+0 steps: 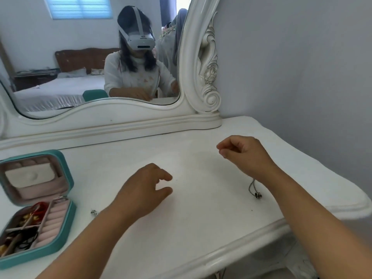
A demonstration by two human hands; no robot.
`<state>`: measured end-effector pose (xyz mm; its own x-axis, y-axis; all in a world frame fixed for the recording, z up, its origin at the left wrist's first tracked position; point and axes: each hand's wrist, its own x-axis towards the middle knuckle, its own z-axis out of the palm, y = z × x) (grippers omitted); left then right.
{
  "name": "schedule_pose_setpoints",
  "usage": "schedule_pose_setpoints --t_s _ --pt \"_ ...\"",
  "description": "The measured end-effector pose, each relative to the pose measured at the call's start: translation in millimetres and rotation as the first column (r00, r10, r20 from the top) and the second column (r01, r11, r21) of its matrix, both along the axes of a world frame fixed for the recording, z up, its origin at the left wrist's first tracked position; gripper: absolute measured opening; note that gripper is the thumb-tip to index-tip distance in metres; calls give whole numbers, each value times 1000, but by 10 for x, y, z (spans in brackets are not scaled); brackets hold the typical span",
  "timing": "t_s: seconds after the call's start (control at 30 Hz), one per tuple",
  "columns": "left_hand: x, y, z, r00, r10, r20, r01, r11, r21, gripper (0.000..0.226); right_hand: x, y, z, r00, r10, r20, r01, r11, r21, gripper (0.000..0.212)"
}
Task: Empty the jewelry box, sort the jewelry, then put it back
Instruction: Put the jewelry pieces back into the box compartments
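Both hands hover over the middle of the white table (201,208). The left hand (145,190) is relaxed, thumb and forefinger parted in a loose curl, with nothing in it. The right hand (243,154) sits nearer the back right, its fingertips pinched together as if around something very fine; whether a thin chain or thread is caught there cannot be told.

At the left edge of the table the teal jewelry box (66,216) stands open, lid tipped back. Its base still holds red, gold and dark pieces (26,228) in the left compartments, beside a row of pink ring rolls (53,222) that look bare. Two things are already out: a small silver piece (93,212) just beside the left forearm, and a thin necklace with a ring-like pendant (256,193) lying close under the right wrist.

Emptying looks barely begun. To do it well, I would lift one piece at a time from the crowded compartments, since the dark cords look tangled and could drag neighbours out. Lay each kind in its own patch, well apart, and keep chains straight. The necklace near the right wrist risks being swept by the forearm, so it should be moved towards the table's middle.
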<state>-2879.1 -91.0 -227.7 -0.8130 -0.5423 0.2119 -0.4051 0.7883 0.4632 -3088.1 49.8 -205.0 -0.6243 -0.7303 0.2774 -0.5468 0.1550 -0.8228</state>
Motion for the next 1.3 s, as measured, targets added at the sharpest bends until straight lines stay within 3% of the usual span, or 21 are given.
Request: schedule_pose_setpoints --t_s 0.2,0.4,0.67,0.8,0.93,1.1,1.17,1.23,1.3 --pt "798 -341 -8 950 194 244 -165 977 -136 37 742 -392 -66 955 294 -23 -291 952 91 11" --pt "1118 -437 -2 908 299 293 -214 932 -291 30 1363 -784 -266 867 496 -34 -473 844 252 18" --pt "1211 -531 -101 940 279 197 -212 929 -303 17 1835 -1136 -346 816 555 -162 -484 809 332 25" --pt "1227 -582 -136 957 238 166 -184 940 -288 17 1924 -1208 -356 819 546 -179 -474 818 324 25" --pt "1265 -609 -153 980 194 39 -180 955 -234 18 1978 -1249 -395 840 500 -210 -431 850 303 23" --pt "1331 -582 -115 980 192 -49 -198 951 -237 2 2030 -1298 -452 852 468 -234 -417 877 237 18" --pt "1349 -590 -107 975 210 -76 -222 948 -228 10 2028 -1306 -467 842 476 -256 -420 874 245 16" --pt "1340 -576 -77 963 234 -138 -259 944 -207 9 1991 -1297 -445 861 465 -207 -423 880 218 13" --pt "1294 -519 -28 933 273 -235 -305 946 -108 8 1916 -1264 -369 912 407 -39 -400 908 127 9"
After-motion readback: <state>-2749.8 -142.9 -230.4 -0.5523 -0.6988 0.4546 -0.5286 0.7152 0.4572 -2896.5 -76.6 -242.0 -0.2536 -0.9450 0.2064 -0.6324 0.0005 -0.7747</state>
